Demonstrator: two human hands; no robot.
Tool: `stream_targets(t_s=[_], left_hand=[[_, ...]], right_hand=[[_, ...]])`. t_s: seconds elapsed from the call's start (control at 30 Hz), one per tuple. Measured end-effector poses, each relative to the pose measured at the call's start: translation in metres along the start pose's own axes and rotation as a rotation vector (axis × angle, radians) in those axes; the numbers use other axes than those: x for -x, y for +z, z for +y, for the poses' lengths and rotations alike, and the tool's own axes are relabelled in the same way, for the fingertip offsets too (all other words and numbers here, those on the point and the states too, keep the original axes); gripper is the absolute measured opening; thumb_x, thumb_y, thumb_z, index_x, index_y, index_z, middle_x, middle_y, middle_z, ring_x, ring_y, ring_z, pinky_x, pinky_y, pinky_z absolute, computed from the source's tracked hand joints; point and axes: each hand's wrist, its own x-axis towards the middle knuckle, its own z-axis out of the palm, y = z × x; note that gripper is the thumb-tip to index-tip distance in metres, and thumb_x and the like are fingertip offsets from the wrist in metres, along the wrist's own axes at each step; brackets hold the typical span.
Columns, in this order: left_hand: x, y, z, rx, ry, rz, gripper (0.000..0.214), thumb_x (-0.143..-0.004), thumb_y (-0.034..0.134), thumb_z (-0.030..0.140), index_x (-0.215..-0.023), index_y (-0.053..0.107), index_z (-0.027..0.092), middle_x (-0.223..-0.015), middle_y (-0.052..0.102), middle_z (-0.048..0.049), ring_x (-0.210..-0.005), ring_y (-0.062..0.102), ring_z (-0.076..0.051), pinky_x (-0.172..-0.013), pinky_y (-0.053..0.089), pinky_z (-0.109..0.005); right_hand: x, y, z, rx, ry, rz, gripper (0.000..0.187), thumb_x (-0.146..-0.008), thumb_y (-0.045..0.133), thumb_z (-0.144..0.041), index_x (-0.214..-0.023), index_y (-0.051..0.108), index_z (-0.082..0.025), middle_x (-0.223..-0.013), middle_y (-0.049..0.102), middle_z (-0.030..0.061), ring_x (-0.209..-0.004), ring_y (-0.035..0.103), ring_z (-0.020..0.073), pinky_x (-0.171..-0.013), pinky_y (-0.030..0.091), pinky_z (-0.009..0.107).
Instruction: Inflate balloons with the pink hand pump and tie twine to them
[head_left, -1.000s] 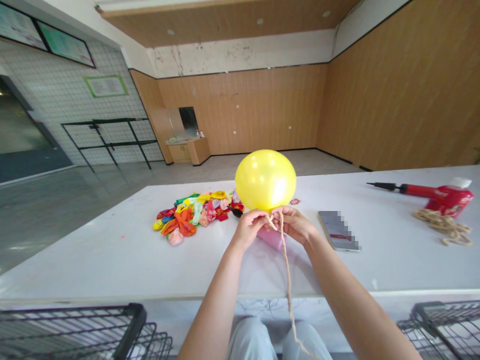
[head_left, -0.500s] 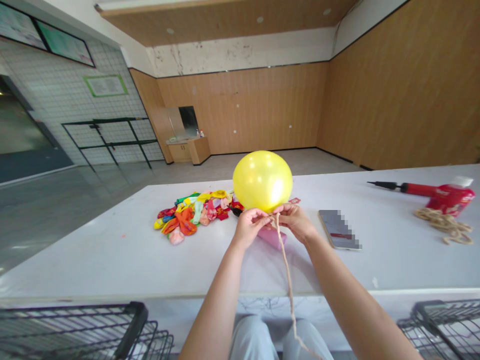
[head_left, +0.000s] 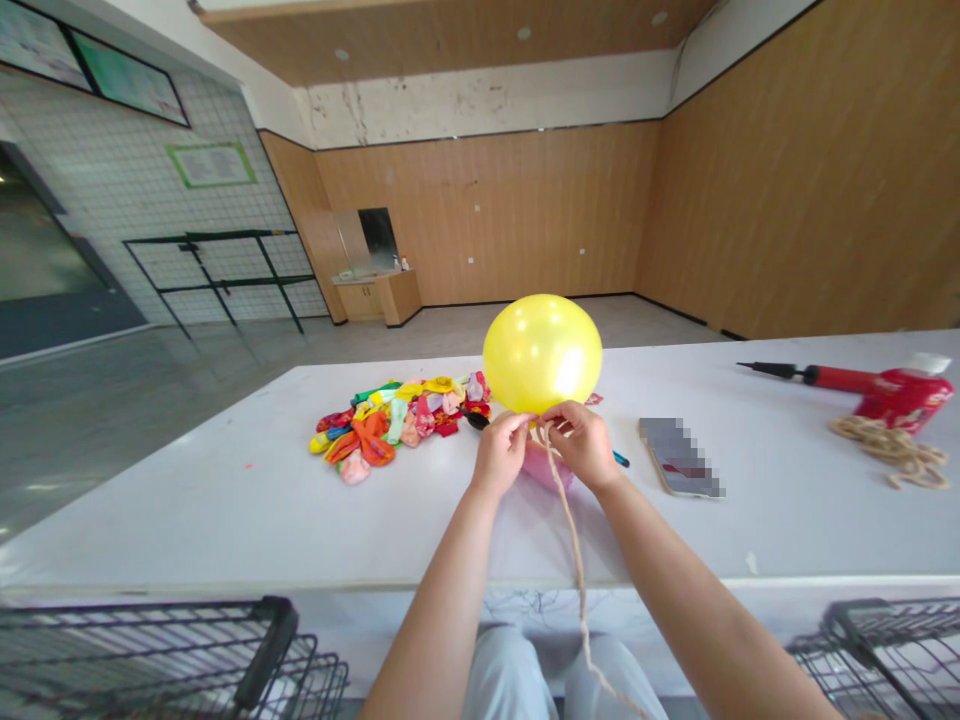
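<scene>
An inflated yellow balloon (head_left: pixel 543 352) stands above the table with its neck end down at my fingers. My left hand (head_left: pixel 501 455) is closed in a pinch at the balloon's neck; the fingertips partly hide what lies between them. My right hand (head_left: pixel 581 445) pinches a beige rope (head_left: pixel 571 525) close under the balloon. From there the rope runs down over the table edge to my lap. Behind and below the hands lies a pink object (head_left: pixel 546 470), partly covered by them.
Loose colourful balloons (head_left: pixel 375 430) lie heaped at the left, beside a black spoon-shaped thing (head_left: pixel 475 420). To the right are a phone (head_left: pixel 675 455), a red-and-black pump (head_left: pixel 832 378), a red bottle (head_left: pixel 904 398) and coiled rope (head_left: pixel 892 450). Wire baskets (head_left: pixel 262 650) flank my knees.
The balloon has shifted a little to the right and tilted. My right hand has moved slightly left, and a blue pen-like tip now shows beside it.
</scene>
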Motion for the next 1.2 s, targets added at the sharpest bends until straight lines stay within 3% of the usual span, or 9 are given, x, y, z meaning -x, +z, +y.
stream_targets(t_s=[0.17, 0.3, 0.7, 0.8, 0.93, 1.07, 1.2], left_hand=[[-0.0006, 0.0013, -0.0005, -0.123, 0.001, 0.013, 0.021, -0.090, 0.047, 0.018, -0.092, 0.067, 0.018, -0.092, 0.069, -0.0099, -0.089, 0.064, -0.021, -0.082, 0.050, -0.035], [-0.0002, 0.0015, -0.0014, -0.117, -0.023, 0.032, 0.019, -0.089, 0.046, 0.016, -0.089, 0.066, 0.018, -0.089, 0.068, -0.0098, -0.086, 0.064, -0.021, -0.080, 0.049, -0.034], [0.0005, 0.0018, -0.0031, 0.012, -0.128, 0.108, 0.019, -0.087, 0.055, 0.034, -0.077, 0.061, 0.018, -0.074, 0.065, -0.0054, -0.070, 0.061, -0.017, -0.066, 0.048, -0.027], [0.0021, 0.0009, -0.0001, 0.046, -0.131, 0.076, 0.016, -0.089, 0.053, 0.033, -0.084, 0.060, 0.019, -0.071, 0.065, -0.0034, -0.065, 0.060, -0.016, -0.063, 0.048, -0.026], [0.0032, -0.0008, 0.0023, 0.117, -0.120, 0.010, 0.018, -0.089, 0.051, 0.029, -0.098, 0.063, 0.020, -0.080, 0.069, -0.0050, -0.070, 0.065, -0.017, -0.067, 0.050, -0.027], [0.0027, -0.0021, 0.0028, 0.178, -0.130, 0.003, 0.021, -0.088, 0.054, 0.031, -0.097, 0.067, 0.017, -0.092, 0.072, -0.0093, -0.079, 0.068, -0.020, -0.073, 0.053, -0.030], [0.0019, -0.0035, 0.0037, 0.225, -0.147, -0.011, 0.021, -0.087, 0.056, 0.033, -0.095, 0.067, 0.017, -0.087, 0.072, -0.0081, -0.076, 0.069, -0.020, -0.072, 0.054, -0.030]], right_hand=[[-0.0026, 0.0009, -0.0018, 0.391, -0.278, -0.009, 0.013, -0.083, 0.053, -0.014, -0.080, 0.065, -0.017, -0.074, 0.063, 0.0060, -0.069, 0.056, 0.0179, -0.064, 0.043, 0.029], [-0.0049, 0.0024, -0.0003, 0.547, -0.386, -0.029, 0.018, -0.088, 0.049, -0.014, -0.077, 0.063, -0.017, -0.076, 0.061, 0.0079, -0.073, 0.054, 0.0195, -0.066, 0.041, 0.030], [-0.0055, 0.0038, -0.0044, 0.627, -0.495, -0.001, 0.023, -0.095, 0.044, -0.020, -0.078, 0.059, -0.018, -0.077, 0.059, 0.0080, -0.073, 0.048, 0.0206, -0.066, 0.038, 0.032], [-0.0053, 0.0044, -0.0056, 0.611, -0.497, -0.030, 0.023, -0.096, 0.043, -0.020, -0.080, 0.060, -0.018, -0.080, 0.060, 0.0086, -0.076, 0.049, 0.0209, -0.068, 0.040, 0.032], [-0.0045, 0.0045, -0.0027, 0.617, -0.507, -0.050, 0.022, -0.096, 0.043, -0.020, -0.086, 0.062, -0.017, -0.083, 0.061, 0.0092, -0.079, 0.050, 0.0212, -0.071, 0.042, 0.032], [-0.0038, 0.0019, -0.0008, 0.632, -0.520, -0.043, 0.021, -0.096, 0.045, -0.022, -0.089, 0.064, -0.017, -0.087, 0.063, 0.0092, -0.079, 0.051, 0.0210, -0.070, 0.042, 0.031], [-0.0035, -0.0032, -0.0020, 0.635, -0.490, -0.035, 0.020, -0.095, 0.047, -0.024, -0.087, 0.065, -0.020, -0.089, 0.064, 0.0088, -0.080, 0.051, 0.0205, -0.070, 0.041, 0.031]])
